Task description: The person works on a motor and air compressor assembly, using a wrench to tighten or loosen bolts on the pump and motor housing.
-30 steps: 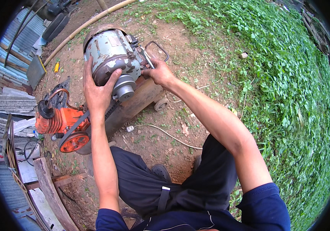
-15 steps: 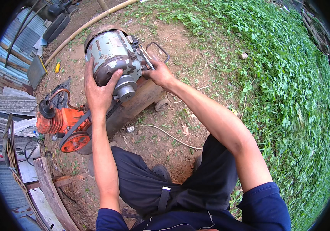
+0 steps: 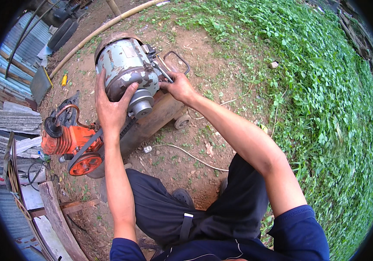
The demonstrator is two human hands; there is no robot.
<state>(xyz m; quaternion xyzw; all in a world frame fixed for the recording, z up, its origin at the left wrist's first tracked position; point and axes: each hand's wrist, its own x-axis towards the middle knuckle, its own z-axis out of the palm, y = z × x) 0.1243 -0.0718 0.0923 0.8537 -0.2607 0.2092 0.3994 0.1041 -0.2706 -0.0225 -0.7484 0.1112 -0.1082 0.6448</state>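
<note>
An electric motor [image 3: 121, 56] with chipped pale blue-grey paint sits tilted on top of a brown cylindrical tank [image 3: 151, 117]. A stepped silver pulley [image 3: 141, 104] sticks out of its near end. My left hand [image 3: 111, 106] braces that end, thumb and fingers spread around the casing. At the motor's right side, my right hand [image 3: 179, 88] is closed on a slim metal tool, apparently a wrench [image 3: 164, 73], its far end by the motor's side fittings. The right fingertips are partly hidden against the motor.
An orange compressor head [image 3: 64, 139] with a belt wheel [image 3: 85, 163] stands on the tank's left. A wire handle [image 3: 182, 58] and small wheel [image 3: 181, 121] belong to the tank. A pale cord [image 3: 186, 152] crosses the dirt. Bamboo [image 3: 95, 30] lies beyond; green plants [image 3: 321, 108] cover the right.
The wrench has swung to a flatter angle, its far end lower, with my right hand turning slightly. My left hand keeps its place on the motor.
</note>
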